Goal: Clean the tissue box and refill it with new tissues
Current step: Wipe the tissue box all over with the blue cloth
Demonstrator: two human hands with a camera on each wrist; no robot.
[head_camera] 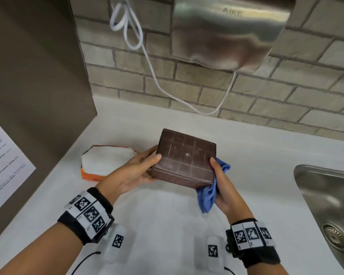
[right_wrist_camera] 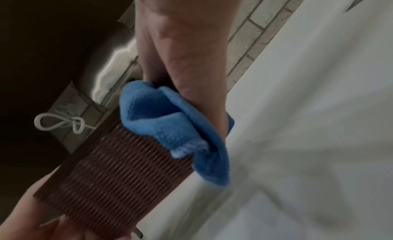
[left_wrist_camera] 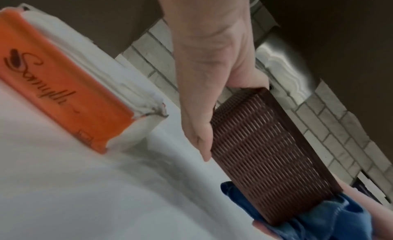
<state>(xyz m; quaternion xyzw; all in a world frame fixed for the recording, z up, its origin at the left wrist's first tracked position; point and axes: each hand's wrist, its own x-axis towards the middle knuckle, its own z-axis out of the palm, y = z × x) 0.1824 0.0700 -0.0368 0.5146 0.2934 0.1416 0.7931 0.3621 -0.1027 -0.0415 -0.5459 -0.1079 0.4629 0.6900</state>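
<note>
I'm gripping the matt brown plastic tissue box [head_camera: 184, 158], its side ribbed with fine slots, against a soft blue terry cloth [head_camera: 208, 197], above a smooth white counter [head_camera: 167, 225] beside a brushed steel sink [head_camera: 326, 197].

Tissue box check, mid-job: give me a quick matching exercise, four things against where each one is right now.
Things:
1. tissue box
2. cloth
3. tissue pack
4. sink

Places:
A. lying on the counter, left of the box
B. set into the counter at the far right
C. held between both hands, above the counter
D. bunched in the right hand against the box's right side

Pairs: 1-C, 2-D, 3-A, 4-B. The left hand grips the box's left side.
</note>
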